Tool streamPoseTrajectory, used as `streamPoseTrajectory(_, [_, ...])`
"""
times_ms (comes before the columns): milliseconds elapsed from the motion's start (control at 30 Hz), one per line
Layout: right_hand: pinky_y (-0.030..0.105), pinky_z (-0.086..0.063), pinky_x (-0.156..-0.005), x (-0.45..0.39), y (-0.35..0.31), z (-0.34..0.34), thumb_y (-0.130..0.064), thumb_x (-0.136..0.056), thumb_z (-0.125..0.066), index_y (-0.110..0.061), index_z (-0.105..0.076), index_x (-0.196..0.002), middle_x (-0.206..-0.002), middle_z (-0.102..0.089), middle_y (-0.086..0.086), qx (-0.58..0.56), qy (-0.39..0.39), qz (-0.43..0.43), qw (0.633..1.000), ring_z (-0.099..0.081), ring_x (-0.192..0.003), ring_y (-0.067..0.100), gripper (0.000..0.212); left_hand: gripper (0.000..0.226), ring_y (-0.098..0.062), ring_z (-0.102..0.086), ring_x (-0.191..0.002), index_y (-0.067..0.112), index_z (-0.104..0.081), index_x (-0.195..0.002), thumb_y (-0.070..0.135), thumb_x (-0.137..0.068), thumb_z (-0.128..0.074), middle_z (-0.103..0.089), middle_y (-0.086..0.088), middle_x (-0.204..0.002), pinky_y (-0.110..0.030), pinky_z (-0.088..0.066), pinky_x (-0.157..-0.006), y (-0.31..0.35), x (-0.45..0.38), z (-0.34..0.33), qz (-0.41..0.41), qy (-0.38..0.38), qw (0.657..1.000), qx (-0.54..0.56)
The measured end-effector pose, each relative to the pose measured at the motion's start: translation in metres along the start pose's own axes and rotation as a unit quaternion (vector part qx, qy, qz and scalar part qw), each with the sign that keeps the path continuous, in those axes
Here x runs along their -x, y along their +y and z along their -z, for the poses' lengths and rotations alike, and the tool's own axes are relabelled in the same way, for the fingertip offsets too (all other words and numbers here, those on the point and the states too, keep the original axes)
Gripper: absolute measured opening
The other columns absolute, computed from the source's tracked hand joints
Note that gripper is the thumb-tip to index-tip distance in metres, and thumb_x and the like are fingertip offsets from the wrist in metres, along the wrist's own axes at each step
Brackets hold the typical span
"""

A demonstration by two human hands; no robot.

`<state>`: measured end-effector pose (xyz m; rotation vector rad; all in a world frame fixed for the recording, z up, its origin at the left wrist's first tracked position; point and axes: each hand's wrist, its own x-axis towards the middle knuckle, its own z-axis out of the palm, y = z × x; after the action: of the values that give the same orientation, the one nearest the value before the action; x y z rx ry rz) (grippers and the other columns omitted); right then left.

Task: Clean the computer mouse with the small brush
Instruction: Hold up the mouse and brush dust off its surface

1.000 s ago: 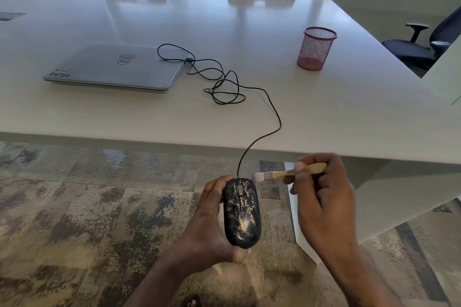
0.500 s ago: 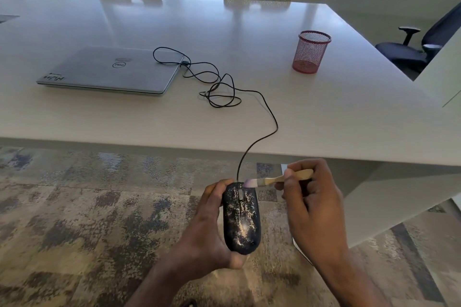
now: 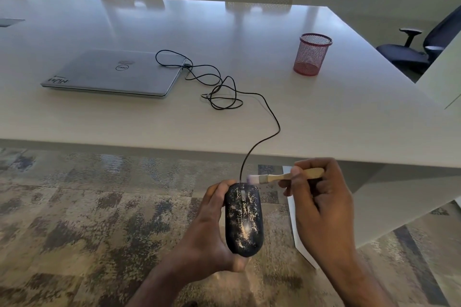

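Note:
A black computer mouse (image 3: 244, 219) speckled with pale dust is held off the table, over the carpet. My left hand (image 3: 207, 234) grips it from the left side and underneath. My right hand (image 3: 321, 207) pinches the wooden handle of a small brush (image 3: 282, 178). The brush lies nearly level, with its pale bristles at the mouse's front edge, beside the spot where the black cable (image 3: 259, 142) leaves it. The cable runs up over the table edge to a loose coil near the laptop.
A closed silver laptop (image 3: 114, 73) lies on the white table (image 3: 349, 119), with a red mesh pen cup (image 3: 311, 55) to the right. Chairs stand behind the table and a black office chair (image 3: 419, 50) at far right. Patterned carpet (image 3: 74, 219) lies below.
The brush tip has moved left from beside the mouse to its front edge. My left hand keeps its grip on the mouse.

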<state>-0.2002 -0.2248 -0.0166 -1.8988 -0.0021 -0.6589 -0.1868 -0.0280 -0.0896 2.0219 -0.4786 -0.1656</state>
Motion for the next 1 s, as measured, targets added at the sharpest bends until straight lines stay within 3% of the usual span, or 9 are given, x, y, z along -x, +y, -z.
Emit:
streamPoseTrajectory(133, [0.045, -0.050, -0.052, 0.0022, 0.0010, -0.0018, -0.041, -0.099, -0.053, -0.035, -0.054, -0.091, -0.071, -0.071, 0.002, 0.038, -0.013, -0.006, 0.999, -0.067, -0.062, 0.028, 0.009, 0.126, -0.001, -0.037, -0.137, 0.040, -0.026, -0.148, 0.019, -0.044, -0.093, -0.032, 0.029, -0.140, -0.015, -0.040, -0.109, -0.0005, 0.0003, -0.0001, 0.003, -0.002, 1.000, 0.009])
streamPoseTrajectory(267, [0.041, -0.052, -0.053, 0.0010, -0.0023, -0.0010, -0.042, -0.097, -0.055, -0.038, -0.054, -0.091, -0.082, -0.074, -0.011, 0.003, 0.010, -0.015, 1.000, -0.069, -0.061, 0.020, 0.008, 0.125, 0.001, -0.037, -0.136, 0.051, -0.022, -0.142, 0.021, -0.044, -0.093, -0.031, 0.033, -0.140, -0.010, -0.038, -0.107, -0.0001, 0.0003, -0.0012, 0.000, -0.001, 1.000, 0.004])
streamPoseTrajectory(467, [0.057, -0.052, -0.052, 0.0016, 0.0000, 0.0000, -0.026, -0.097, -0.057, -0.033, -0.053, -0.089, -0.068, -0.068, 0.006, 0.048, -0.022, -0.025, 0.998, -0.065, -0.061, 0.036, 0.011, 0.125, 0.001, -0.038, -0.136, 0.051, -0.023, -0.143, 0.021, -0.044, -0.093, -0.033, 0.030, -0.140, -0.011, -0.038, -0.107, -0.0017, 0.0026, -0.0020, 0.003, 0.000, 1.000, 0.008])
streamPoseTrajectory(533, [0.054, -0.056, -0.057, 0.0011, 0.0004, 0.0028, -0.033, -0.096, -0.056, -0.034, -0.054, -0.089, -0.071, -0.070, 0.003, 0.032, -0.003, -0.030, 0.999, -0.069, -0.063, 0.030, 0.008, 0.125, 0.002, -0.037, -0.137, 0.052, -0.022, -0.143, 0.021, -0.045, -0.094, -0.033, 0.031, -0.140, -0.007, -0.036, -0.106, -0.0013, 0.0038, -0.0017, 0.002, -0.003, 1.000, 0.004])
streamPoseTrajectory(633, [0.035, -0.057, -0.056, 0.0036, -0.0004, 0.0021, -0.032, -0.101, -0.056, -0.034, -0.055, -0.091, -0.081, -0.073, -0.008, -0.007, 0.005, -0.029, 1.000, -0.071, -0.065, 0.013, 0.010, 0.126, 0.000, -0.038, -0.137, 0.046, -0.023, -0.146, 0.022, -0.045, -0.094, -0.033, 0.028, -0.141, -0.009, -0.037, -0.107, -0.0008, 0.0040, -0.0019, 0.001, -0.001, 1.000, 0.009])
streamPoseTrajectory(767, [0.048, -0.050, -0.050, 0.0063, -0.0005, -0.0004, -0.030, -0.096, -0.056, -0.034, -0.054, -0.089, -0.068, -0.069, 0.004, 0.036, -0.015, -0.027, 0.999, -0.065, -0.060, 0.029, 0.008, 0.122, -0.002, -0.039, -0.136, 0.039, -0.026, -0.148, 0.025, -0.044, -0.090, -0.035, 0.026, -0.141, -0.014, -0.038, -0.110, 0.0028, 0.0038, -0.0001, 0.004, 0.005, 1.000, 0.015])
streamPoseTrajectory(933, [0.041, -0.052, -0.053, 0.0046, -0.0020, 0.0045, -0.022, -0.098, -0.060, -0.033, -0.055, -0.090, -0.077, -0.073, -0.006, 0.003, 0.007, -0.026, 1.000, -0.068, -0.060, 0.021, 0.014, 0.124, 0.001, -0.038, -0.135, 0.033, -0.025, -0.151, 0.025, -0.045, -0.089, -0.034, 0.026, -0.140, -0.012, -0.037, -0.109, 0.0032, 0.0045, 0.0003, 0.011, -0.002, 1.000, 0.014])
streamPoseTrajectory(1000, [0.046, -0.053, -0.055, 0.0057, -0.0015, 0.0042, -0.027, -0.096, -0.059, -0.031, -0.055, -0.089, -0.076, -0.072, -0.002, 0.009, -0.014, -0.034, 0.999, -0.068, -0.061, 0.025, 0.009, 0.124, -0.002, -0.039, -0.136, 0.029, -0.026, -0.152, 0.025, -0.045, -0.089, -0.035, 0.023, -0.141, -0.013, -0.037, -0.109, 0.0030, 0.0047, -0.0001, 0.011, -0.002, 1.000, 0.017])
